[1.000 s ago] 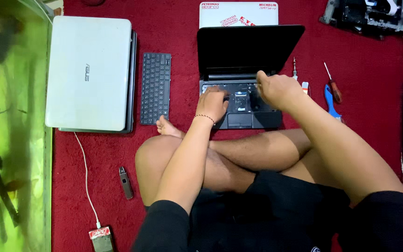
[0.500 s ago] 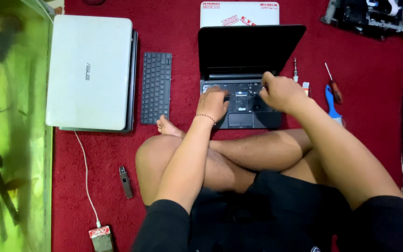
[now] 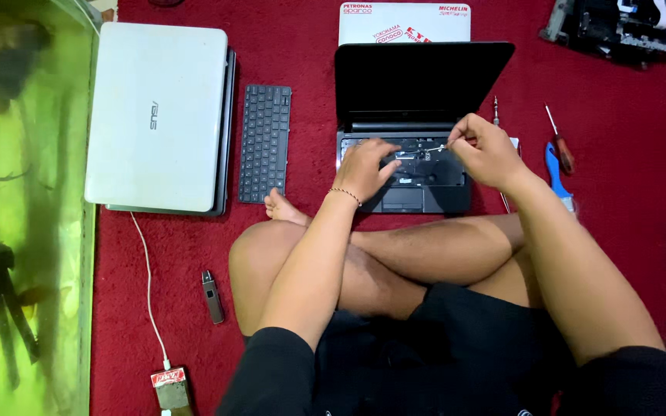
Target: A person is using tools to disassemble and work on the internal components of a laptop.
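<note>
Under both hands, in the head view, we find the open black laptop (image 3: 424, 115) on the red carpet (image 3: 302, 46), its keyboard bay stripped and the inner parts exposed. The left hand (image 3: 368, 168) lies flat, fingers spread, on the left of the bay, bracing the base. The right hand (image 3: 487, 150) is pinched on a thin, light-coloured piece, a cable or small tool, we cannot tell which, at the bay's upper right.

Against the earlier frames, we note the right hand has moved up and outward from mid-bay to this corner, and its fingers have closed from a loose rest to a pinch. The left hand has shifted little. We judge that work has passed from steadying to picking at one small part.

Left of the left hand lies the loose keyboard (image 3: 265, 142); further left, a shut white laptop (image 3: 159, 115). Just right of the right hand lie two screwdrivers, red (image 3: 559, 146) and blue (image 3: 558, 176). Near the left knee lies a small dark stick (image 3: 212, 296).
</note>
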